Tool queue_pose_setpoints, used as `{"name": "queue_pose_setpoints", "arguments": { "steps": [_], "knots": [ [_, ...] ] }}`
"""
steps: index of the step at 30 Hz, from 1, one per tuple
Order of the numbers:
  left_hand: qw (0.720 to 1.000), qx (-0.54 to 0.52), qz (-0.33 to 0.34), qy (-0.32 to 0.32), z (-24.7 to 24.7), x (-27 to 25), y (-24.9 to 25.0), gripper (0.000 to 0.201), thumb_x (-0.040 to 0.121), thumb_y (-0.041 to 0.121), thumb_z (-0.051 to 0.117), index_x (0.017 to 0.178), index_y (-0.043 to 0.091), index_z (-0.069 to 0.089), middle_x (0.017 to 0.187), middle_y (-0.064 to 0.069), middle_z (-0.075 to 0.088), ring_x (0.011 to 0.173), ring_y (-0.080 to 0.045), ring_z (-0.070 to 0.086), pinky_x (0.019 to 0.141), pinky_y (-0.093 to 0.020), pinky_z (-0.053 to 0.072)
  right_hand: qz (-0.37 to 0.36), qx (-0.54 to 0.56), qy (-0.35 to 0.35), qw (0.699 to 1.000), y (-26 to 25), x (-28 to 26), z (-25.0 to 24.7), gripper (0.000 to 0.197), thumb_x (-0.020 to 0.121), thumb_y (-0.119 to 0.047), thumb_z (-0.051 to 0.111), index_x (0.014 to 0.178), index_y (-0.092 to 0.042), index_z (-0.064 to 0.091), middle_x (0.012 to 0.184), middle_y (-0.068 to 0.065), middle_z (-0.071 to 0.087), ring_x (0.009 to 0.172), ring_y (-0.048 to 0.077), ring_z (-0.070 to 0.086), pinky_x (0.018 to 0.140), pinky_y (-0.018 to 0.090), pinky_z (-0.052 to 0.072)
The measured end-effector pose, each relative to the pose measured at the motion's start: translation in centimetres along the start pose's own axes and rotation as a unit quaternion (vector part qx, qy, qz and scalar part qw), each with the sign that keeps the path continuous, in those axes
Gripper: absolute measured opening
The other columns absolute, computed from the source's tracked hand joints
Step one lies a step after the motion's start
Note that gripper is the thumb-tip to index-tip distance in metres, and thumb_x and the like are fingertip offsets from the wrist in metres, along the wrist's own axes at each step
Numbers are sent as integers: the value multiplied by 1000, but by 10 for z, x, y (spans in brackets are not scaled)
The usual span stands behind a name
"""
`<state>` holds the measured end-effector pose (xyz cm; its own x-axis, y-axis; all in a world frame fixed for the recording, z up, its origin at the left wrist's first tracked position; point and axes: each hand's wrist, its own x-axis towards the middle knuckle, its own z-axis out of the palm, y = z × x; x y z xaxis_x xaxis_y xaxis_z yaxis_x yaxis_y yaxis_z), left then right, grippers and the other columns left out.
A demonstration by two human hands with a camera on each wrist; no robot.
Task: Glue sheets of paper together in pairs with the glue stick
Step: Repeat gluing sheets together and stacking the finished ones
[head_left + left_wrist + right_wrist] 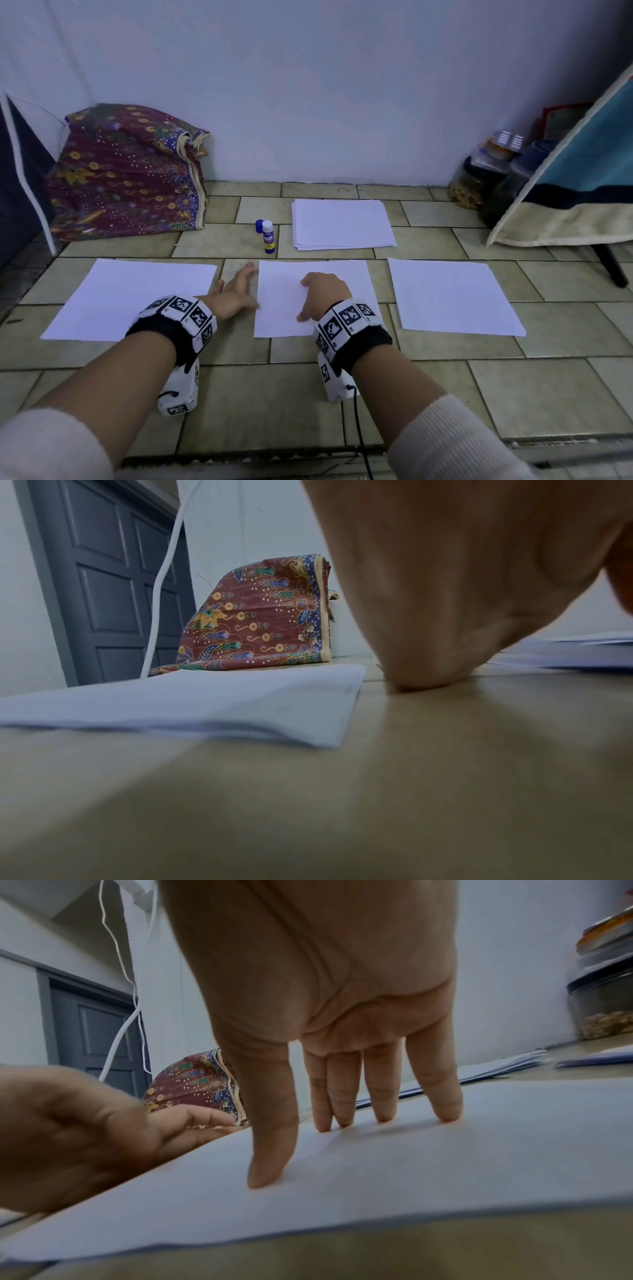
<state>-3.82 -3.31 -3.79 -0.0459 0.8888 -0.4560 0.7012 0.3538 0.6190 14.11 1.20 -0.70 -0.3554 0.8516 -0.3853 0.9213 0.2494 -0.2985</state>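
My right hand point(323, 294) pressed straight fingertips point(447, 1115) onto the middle sheet point(356, 274); left hand point(236, 291) lay splayed at nine o'clock — glue stick point(268, 236) uncapped, spare stack point(342, 222) at twelve unglued.

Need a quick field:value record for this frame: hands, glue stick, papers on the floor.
left hand: open, on the floor beside the middle sheet's left edge
right hand: open, fingertips pressing the middle sheet
glue stick: upright on the floor, uncapped, cap beside it, untouched
left sheet: flat on the floor
right sheet: flat on the floor
paper stack: behind the middle sheet
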Motion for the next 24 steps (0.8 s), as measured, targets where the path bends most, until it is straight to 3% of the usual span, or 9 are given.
{"name": "queue_pose_setpoints", "arguments": {
  "steps": [2,6,11,14,17,20,22,24],
  "knots": [
    [998,55,8,1,1,0,-3,84,95,39,55,152,21,-4,160,6,-10,148,-14,0,117,-37,-8,1,-5,3,1000,-1,0,1,63,77,-23,77,132,-16,48,126,5,58,115,23,56,87,29,45],
    [958,282,16,-48,4,-2,-1,99,90,55,53,151,21,-18,156,4,-28,146,-16,-17,118,-45,-3,2,-37,4,999,-4,0,2,56,78,-23,76,128,-15,49,120,7,59,109,24,58,80,30,46],
    [918,394,-1,-40,-5,-5,19,99,85,61,57,154,20,-2,156,2,-28,144,-30,5,112,-47,30,7,-64,6,998,-9,4,5,52,80,-22,73,125,-14,47,114,7,59,104,26,59,78,34,47],
    [899,434,-9,-46,-4,-4,22,101,85,64,54,153,19,-5,159,6,-21,144,-27,7,109,-48,32,6,-82,8,997,-12,6,8,43,84,-18,66,122,-12,46,113,8,59,104,28,59,75,34,45],
    [899,436,-10,-50,-4,-4,22,104,85,64,53,153,16,-9,160,7,-15,144,-24,8,109,-47,32,3,-120,2,993,-18,4,6,40,87,-15,59,124,-9,43,118,10,58,108,28,57,85,36,48],
    [900,432,-10,-49,-2,-4,18,110,81,65,58,153,16,-10,160,6,-15,144,-24,5,110,-48,30,15,-161,-24,987,-31,3,7,45,91,-15,52,132,-7,38,132,11,51,122,30,49,103,45,39],
    [901,430,-17,-55,-1,-2,16,116,78,66,62,152,17,-12,159,7,-18,146,-25,0,112,-51,27,-9,-181,-36,983,-40,3,10,53,94,-18,47,142,-8,28,146,12,37,137,29,32,109,53,27],
    [903,426,-19,-52,0,-1,16,117,76,65,64,152,19,-13,159,8,-19,146,-25,-3,114,-54,22,-81,-162,-70,981,-46,5,12,68,95,-15,48,151,-11,9,157,6,14,146,23,11,113,57,15]
  ]
}}
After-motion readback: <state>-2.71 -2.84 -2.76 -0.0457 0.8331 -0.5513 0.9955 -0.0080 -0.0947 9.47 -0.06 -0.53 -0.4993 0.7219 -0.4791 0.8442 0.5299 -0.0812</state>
